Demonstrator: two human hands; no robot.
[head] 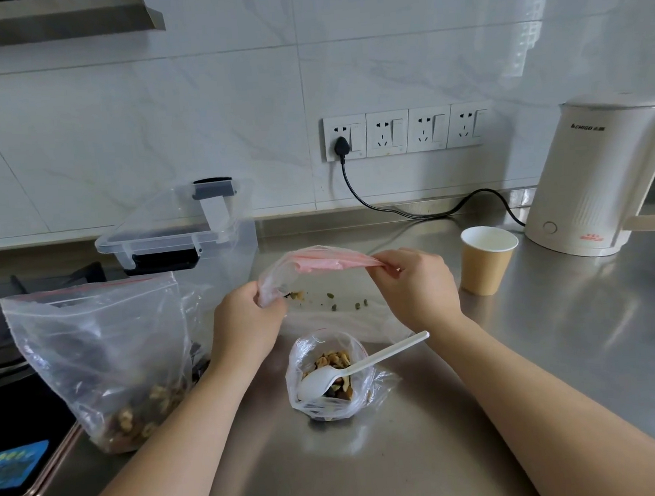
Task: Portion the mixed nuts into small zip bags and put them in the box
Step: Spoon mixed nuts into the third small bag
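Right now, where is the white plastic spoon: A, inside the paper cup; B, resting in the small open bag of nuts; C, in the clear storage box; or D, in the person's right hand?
B: the white plastic spoon has its bowl down in the small open bag of nuts, with the handle sticking out over the rim.

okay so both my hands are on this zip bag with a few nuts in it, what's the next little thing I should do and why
Probably hold the mouth of the zip bag open with the left hand and let the right hand fetch the spoon. That bag holds only a few nuts, and the spoon rests in the small bag of mixed nuts.
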